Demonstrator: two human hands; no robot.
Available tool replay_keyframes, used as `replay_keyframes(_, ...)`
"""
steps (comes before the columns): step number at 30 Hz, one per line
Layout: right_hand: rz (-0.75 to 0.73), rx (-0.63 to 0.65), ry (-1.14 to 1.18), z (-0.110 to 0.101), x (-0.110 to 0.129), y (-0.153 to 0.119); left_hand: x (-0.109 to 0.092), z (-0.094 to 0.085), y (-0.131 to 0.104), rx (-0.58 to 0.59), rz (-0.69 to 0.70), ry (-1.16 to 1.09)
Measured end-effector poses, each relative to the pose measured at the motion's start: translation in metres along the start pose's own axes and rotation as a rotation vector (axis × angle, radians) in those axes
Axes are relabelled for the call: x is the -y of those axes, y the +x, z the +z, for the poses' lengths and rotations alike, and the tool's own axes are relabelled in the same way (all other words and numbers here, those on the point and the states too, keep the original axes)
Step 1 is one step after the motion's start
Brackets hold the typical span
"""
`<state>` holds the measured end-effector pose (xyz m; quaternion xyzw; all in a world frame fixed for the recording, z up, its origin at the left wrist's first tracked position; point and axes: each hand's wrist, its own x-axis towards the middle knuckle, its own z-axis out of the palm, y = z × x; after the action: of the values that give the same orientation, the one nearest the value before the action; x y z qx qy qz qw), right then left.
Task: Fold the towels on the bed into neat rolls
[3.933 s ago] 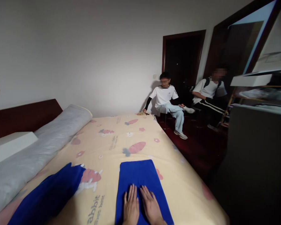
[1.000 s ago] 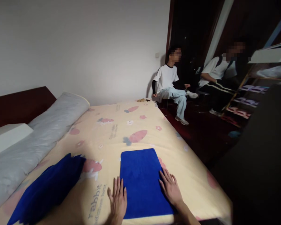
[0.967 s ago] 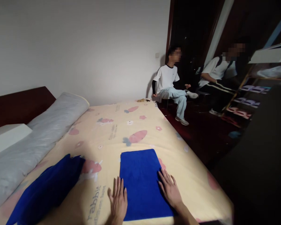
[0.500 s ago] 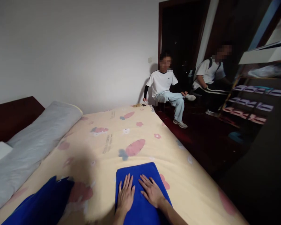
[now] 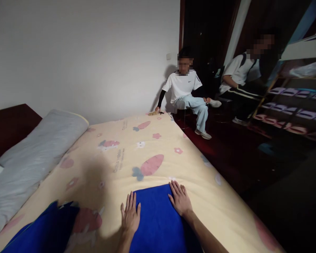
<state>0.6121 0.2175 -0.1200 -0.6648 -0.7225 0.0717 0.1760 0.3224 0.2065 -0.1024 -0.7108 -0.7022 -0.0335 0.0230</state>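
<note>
A folded blue cloth [image 5: 158,221] lies flat on the bed close to me, its near end cut off by the bottom of the view. My left hand [image 5: 131,214] rests along its left edge, palm down, fingers stretched forward. On the far right corner lies my right hand [image 5: 179,198], also flat, its fingers spread. Neither hand grips anything. A second blue cloth [image 5: 44,228], darker in shadow and loosely bunched, sits at the lower left.
The bed has a cream sheet [image 5: 147,140] with carrot prints. A grey pillow [image 5: 42,151] leans by the dark headboard [image 5: 13,126]. One person [image 5: 184,84] sits past the bed's far end; another person [image 5: 242,73] sits farther right beside a shoe rack [image 5: 292,112].
My hands have moved apart across the folded cloth, the left out to its left edge and the right to the far right corner. The view has shifted slightly.
</note>
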Motion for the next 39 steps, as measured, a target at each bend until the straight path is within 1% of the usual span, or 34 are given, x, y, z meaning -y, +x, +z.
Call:
replay_keyframes(2, 0.040, -0.051, 0.003, 0.001, 0.010, -0.005, -0.012, -0.003, -0.001, -0.038, -0.011, 0.024)
replay_keyframes(4, 0.033, -0.077, 0.029, 0.005, 0.025, -0.015, -0.030, -0.004, -0.009, -0.091, 0.018, 0.012)
replay_keyframes(6, -0.051, -0.053, 0.063, 0.011, 0.043, -0.032, -0.050, -0.001, -0.024, -0.124, 0.099, -0.041)
replay_keyframes(9, -0.194, 0.012, 0.091, 0.022, 0.066, -0.063, -0.071, 0.013, -0.056, -0.105, 0.266, -0.106)
replay_keyframes(11, -0.241, 0.028, 0.090, 0.026, 0.075, -0.084, -0.075, 0.025, -0.079, -0.097, 0.340, -0.113)
replay_keyframes(13, -0.281, 0.027, 0.079, 0.024, 0.076, -0.103, -0.071, 0.033, -0.099, -0.112, 0.376, -0.107)
replay_keyframes(15, -0.356, 0.023, 0.071, 0.019, 0.073, -0.120, -0.062, 0.035, -0.116, -0.131, 0.434, -0.108)
replay_keyframes(16, -0.400, 0.021, 0.069, 0.015, 0.070, -0.129, -0.057, 0.032, -0.123, -0.134, 0.481, -0.111)
replay_keyframes(18, -0.471, 0.024, 0.065, 0.006, 0.065, -0.146, -0.046, 0.022, -0.137, -0.125, 0.583, -0.120)
replay_keyframes(20, -0.503, 0.045, 0.058, -0.004, 0.060, -0.163, -0.035, 0.007, -0.150, -0.089, 0.647, -0.128)
replay_keyframes(23, -0.519, 0.113, 0.066, -0.026, 0.052, -0.185, -0.020, -0.023, -0.166, 0.033, 0.641, -0.147)
replay_keyframes(25, -0.530, 0.176, 0.085, -0.047, 0.048, -0.192, -0.011, -0.047, -0.170, 0.163, 0.615, -0.162)
replay_keyframes(27, -0.518, 0.281, 0.046, -0.070, 0.048, -0.188, -0.004, -0.072, -0.167, 0.338, 0.581, -0.146)
replay_keyframes(29, -0.479, 0.409, -0.066, -0.089, 0.054, -0.175, 0.001, -0.094, -0.161, 0.491, 0.526, -0.095)
replay_keyframes(31, -0.463, 0.473, -0.129, -0.101, 0.062, -0.160, 0.003, -0.111, -0.156, 0.545, 0.495, -0.059)
replay_keyframes(33, -0.462, 0.497, -0.155, -0.104, 0.069, -0.151, 0.002, -0.119, -0.159, 0.540, 0.495, -0.053)
replay_keyframes(35, -0.466, 0.516, -0.175, -0.102, 0.072, -0.154, 0.000, -0.119, -0.171, 0.536, 0.503, -0.056)
replay_keyframes(37, -0.473, 0.530, -0.188, -0.097, 0.068, -0.167, -0.001, -0.110, -0.188, 0.538, 0.509, -0.057)
replay_keyframes(39, -0.485, 0.531, -0.197, -0.093, 0.060, -0.183, -0.002, -0.097, -0.202, 0.550, 0.510, -0.052)
